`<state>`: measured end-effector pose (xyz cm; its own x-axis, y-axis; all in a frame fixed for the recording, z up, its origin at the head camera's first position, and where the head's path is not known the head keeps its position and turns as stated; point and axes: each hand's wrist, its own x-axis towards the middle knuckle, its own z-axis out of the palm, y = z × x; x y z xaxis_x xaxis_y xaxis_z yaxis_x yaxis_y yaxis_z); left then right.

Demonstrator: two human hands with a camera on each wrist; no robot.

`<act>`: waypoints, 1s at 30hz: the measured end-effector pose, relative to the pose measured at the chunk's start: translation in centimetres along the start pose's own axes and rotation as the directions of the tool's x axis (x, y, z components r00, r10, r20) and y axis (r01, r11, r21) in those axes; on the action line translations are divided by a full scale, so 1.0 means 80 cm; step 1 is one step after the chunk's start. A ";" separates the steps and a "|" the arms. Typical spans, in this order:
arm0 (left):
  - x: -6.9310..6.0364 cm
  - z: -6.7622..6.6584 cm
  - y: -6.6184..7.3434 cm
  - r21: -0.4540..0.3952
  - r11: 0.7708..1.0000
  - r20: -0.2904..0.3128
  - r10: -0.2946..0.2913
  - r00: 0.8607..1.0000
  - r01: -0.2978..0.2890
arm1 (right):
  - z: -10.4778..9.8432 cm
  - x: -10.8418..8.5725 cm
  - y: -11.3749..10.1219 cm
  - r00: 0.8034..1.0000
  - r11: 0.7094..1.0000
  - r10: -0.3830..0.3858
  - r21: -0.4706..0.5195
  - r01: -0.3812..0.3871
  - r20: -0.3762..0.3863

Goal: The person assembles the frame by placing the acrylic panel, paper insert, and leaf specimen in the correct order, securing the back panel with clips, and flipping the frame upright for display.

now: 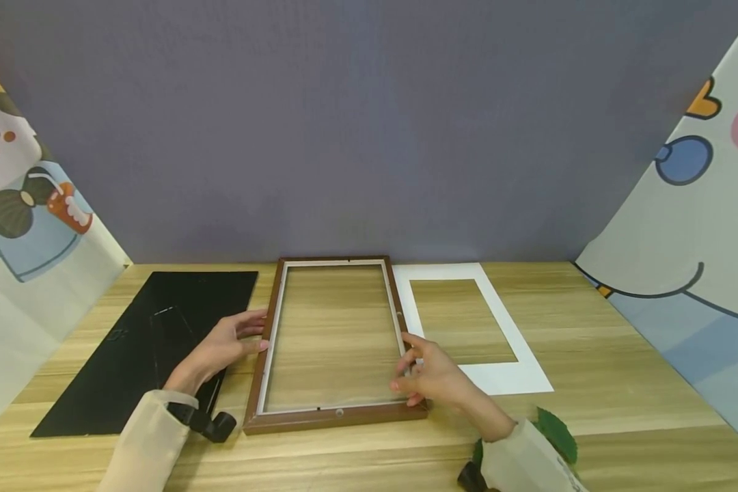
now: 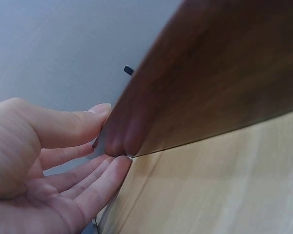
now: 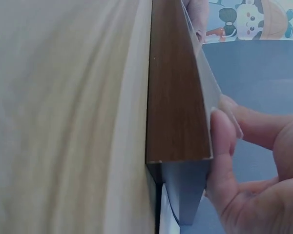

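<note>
Presently, head view: one brown frame is lying on the table, between a black board on your left and a white mat on your right. Your left hand is touching the left rail; your right hand is reaching over the near right corner. Edges: the far rail is lying near the grey wall, the right rail is meeting the mat. Open room: bare table is stretching beyond the mat.

Left wrist view: your fingers are resting fairly straight against the frame, thumb apart, apparently steadying it.

Right wrist view: your thumb and finger are pinching one clear sheet by its corner, above the frame's edge. You are probably seating or lifting this sheet, which one being unclear; the next move is likely calling for even, level handling inside the rails.
</note>
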<state>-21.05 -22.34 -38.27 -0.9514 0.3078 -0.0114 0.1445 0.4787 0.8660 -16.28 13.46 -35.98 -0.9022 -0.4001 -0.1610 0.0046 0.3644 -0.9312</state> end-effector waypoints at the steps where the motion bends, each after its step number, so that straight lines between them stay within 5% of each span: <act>1: 0.000 0.000 0.000 0.001 1.000 -0.001 0.000 1.000 0.000 | 0.000 0.000 0.001 1.000 1.000 -0.002 0.006 0.002 -0.004; 13: 0.002 -0.001 -0.002 -0.013 1.000 -0.014 -0.014 1.000 0.014 | 0.006 0.001 0.010 0.996 0.990 -0.047 0.126 0.056 -0.074; 30: 0.001 0.000 0.000 -0.013 1.000 -0.010 -0.005 1.000 0.005 | 0.007 0.002 -0.001 0.998 0.999 -0.023 -0.034 0.021 -0.062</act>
<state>-21.12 -22.29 -38.28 -0.9548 0.2971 -0.0111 0.1359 0.4692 0.8726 -16.20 12.86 -36.12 -0.9273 -0.3550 -0.1190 -0.0286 0.3841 -0.9229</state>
